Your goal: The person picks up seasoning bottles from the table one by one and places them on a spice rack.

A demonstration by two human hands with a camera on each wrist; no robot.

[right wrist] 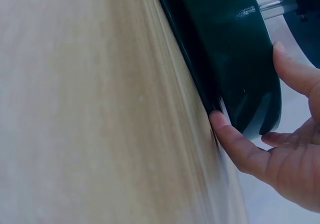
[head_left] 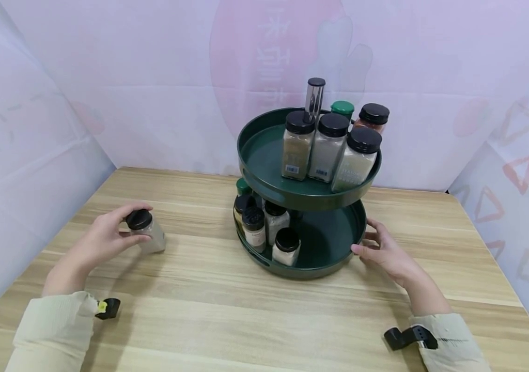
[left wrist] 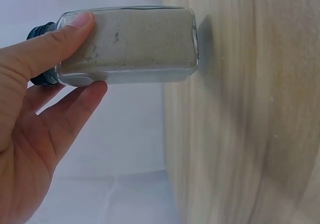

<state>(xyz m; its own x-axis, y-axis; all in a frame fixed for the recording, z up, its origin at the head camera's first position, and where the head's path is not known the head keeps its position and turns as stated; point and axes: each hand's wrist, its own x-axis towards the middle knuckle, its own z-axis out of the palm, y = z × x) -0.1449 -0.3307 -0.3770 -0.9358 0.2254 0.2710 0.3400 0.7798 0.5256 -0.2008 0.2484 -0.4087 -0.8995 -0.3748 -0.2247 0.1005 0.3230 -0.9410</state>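
Observation:
My left hand (head_left: 99, 240) pinches a square glass spice jar (head_left: 155, 238) with a black lid, near its neck. The left wrist view shows pale beige powder filling most of this jar (left wrist: 135, 44), its base close to the wooden tabletop. At the right, my right hand (head_left: 387, 258) holds the lower tray (head_left: 329, 240) of a dark green two-tier turntable by its side. In the right wrist view the thumb lies at the tray's upper rim and a finger at its bottom edge. Several spice jars stand at the lower tray's left side.
The upper tray (head_left: 263, 144) carries several black-lidded jars, a green-capped container (head_left: 342, 107) and a tall clear grinder-like bottle (head_left: 314, 97) on its right half. The wooden table (head_left: 246, 320) meets pale printed cloth walls (head_left: 153, 103) at the back and sides.

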